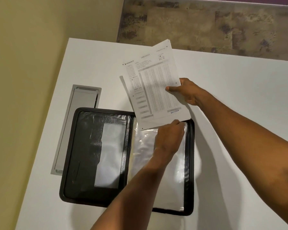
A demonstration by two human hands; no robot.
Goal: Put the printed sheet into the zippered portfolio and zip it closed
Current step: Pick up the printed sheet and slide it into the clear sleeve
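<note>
A black zippered portfolio [83,146] lies open flat on the white table [231,97], with clear plastic sleeves [143,146] on its right half. The printed sheet [153,83], an answer form stamped "ENTERED", hovers tilted above the portfolio's top right corner. My right hand [188,92] grips the sheet's right edge, thumb on top. My left hand [170,135] pinches at the sheet's bottom edge and the top of a plastic sleeve; which of the two it grips I cannot tell. The portfolio's zipper runs open along its rim.
A grey metal cable hatch [75,123] is set into the table left of the portfolio, partly under it. A yellow wall [23,80] stands to the left. Patterned floor [206,25] shows beyond the table's far edge.
</note>
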